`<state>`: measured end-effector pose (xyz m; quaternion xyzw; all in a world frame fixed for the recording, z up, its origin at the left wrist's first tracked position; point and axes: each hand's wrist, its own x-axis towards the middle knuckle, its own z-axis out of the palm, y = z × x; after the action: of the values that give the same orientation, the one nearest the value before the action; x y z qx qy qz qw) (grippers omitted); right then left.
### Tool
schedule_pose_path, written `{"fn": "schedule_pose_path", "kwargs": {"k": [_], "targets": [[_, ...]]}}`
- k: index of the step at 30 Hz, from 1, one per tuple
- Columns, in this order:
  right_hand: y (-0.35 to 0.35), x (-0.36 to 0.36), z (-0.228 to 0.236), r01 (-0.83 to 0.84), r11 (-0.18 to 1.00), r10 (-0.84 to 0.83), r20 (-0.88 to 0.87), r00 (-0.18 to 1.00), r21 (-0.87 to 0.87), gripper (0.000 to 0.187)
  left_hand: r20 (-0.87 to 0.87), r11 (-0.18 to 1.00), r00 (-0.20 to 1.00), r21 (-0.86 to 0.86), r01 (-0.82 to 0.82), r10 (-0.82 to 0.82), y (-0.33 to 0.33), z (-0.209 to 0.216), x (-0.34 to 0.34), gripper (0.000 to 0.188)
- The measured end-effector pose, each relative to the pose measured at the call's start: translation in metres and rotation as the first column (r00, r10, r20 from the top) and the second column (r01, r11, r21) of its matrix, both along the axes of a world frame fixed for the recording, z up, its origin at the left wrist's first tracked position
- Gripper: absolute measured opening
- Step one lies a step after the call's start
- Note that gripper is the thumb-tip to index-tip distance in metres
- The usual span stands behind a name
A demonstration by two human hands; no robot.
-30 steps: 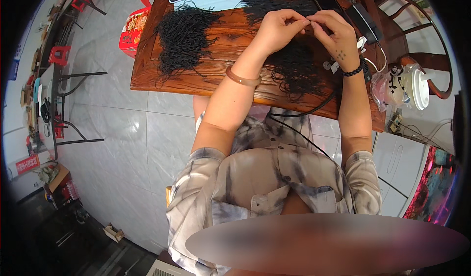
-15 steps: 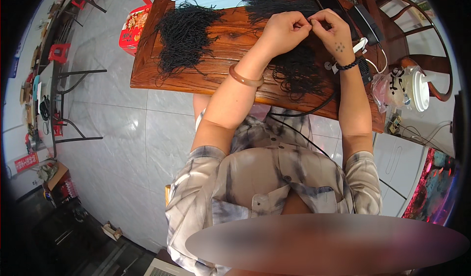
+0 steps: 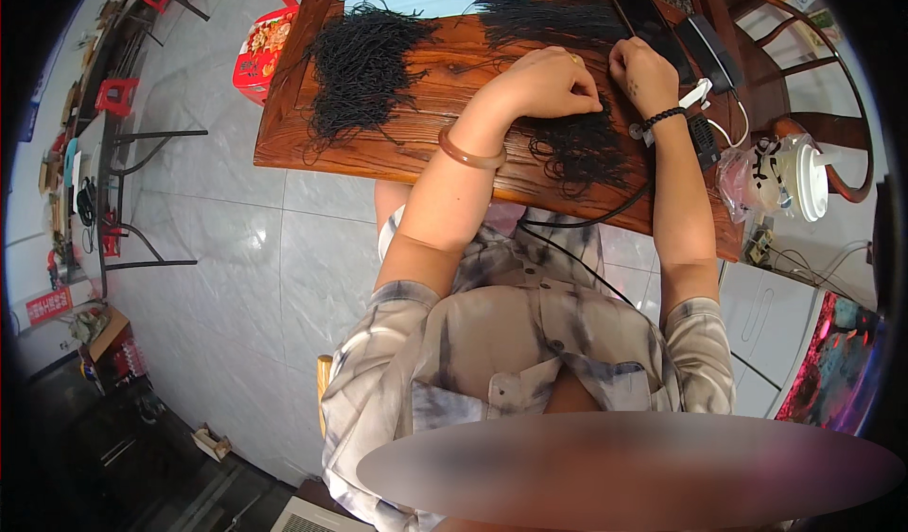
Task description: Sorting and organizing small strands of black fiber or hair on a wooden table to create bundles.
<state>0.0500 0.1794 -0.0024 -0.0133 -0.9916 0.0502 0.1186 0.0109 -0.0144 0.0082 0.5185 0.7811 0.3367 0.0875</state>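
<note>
Over the table my left hand [image 3: 547, 84], with a brown bangle on its wrist, is bent, its fingertips curled together just above the near heap of thin black cords [image 3: 579, 154]. What it holds, if anything, is too fine to make out. To its right my right hand [image 3: 645, 70], wearing a black beaded bracelet, is closed with fingers curled inward; its grip is hidden. The two hands are apart. A larger tangled pile of black cords [image 3: 364, 76] lies at the left. Straighter black cords [image 3: 544, 19] lie in a bundle behind my hands.
The wooden table [image 3: 445, 73] has a pale blue sheet with a device [image 3: 430, 0] at the back. Right of my hands are a phone [image 3: 651, 23], a black box [image 3: 707, 52] and a white plug [image 3: 698, 93]. A bagged lidded cup [image 3: 811, 184] stands at the right edge.
My hands, fingertips together before, have parted. The left hand has dropped toward the near cords and turned downward; the right has shifted slightly down and stays closed.
</note>
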Motion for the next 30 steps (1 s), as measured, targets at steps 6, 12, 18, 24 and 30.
{"fn": "schedule_pose_path", "kwargs": {"k": [6,12,18,24,30], "targets": [[-0.002,-0.001,-0.005,-0.111,0.992,0.098,-0.198,0.975,-0.053,0.004,0.013,0.981,0.996,0.171,-0.086,0.085,0.006,-0.01,-0.003,0.018],[0.0,-0.004,-0.008,-0.089,0.995,0.093,-0.129,0.987,0.039,0.008,-0.004,0.946,0.992,0.301,-0.117,0.124,0.011,-0.011,-0.004,0.016],[-0.002,0.005,0.012,-0.065,0.996,0.045,-0.289,0.956,-0.06,0.009,0.112,0.852,0.961,0.445,-0.275,0.252,0.018,-0.008,0.001,0.017],[-0.02,0.02,0.036,-0.222,0.936,0.139,-0.294,0.946,-0.274,0.011,0.333,0.814,0.925,0.477,-0.331,0.181,0.025,-0.012,0.003,0.024],[-0.022,0.022,0.04,-0.295,0.782,0.169,-0.269,0.948,-0.549,0.012,0.131,0.856,0.962,0.438,-0.275,0.241,0.022,-0.009,0.001,0.023]]}}
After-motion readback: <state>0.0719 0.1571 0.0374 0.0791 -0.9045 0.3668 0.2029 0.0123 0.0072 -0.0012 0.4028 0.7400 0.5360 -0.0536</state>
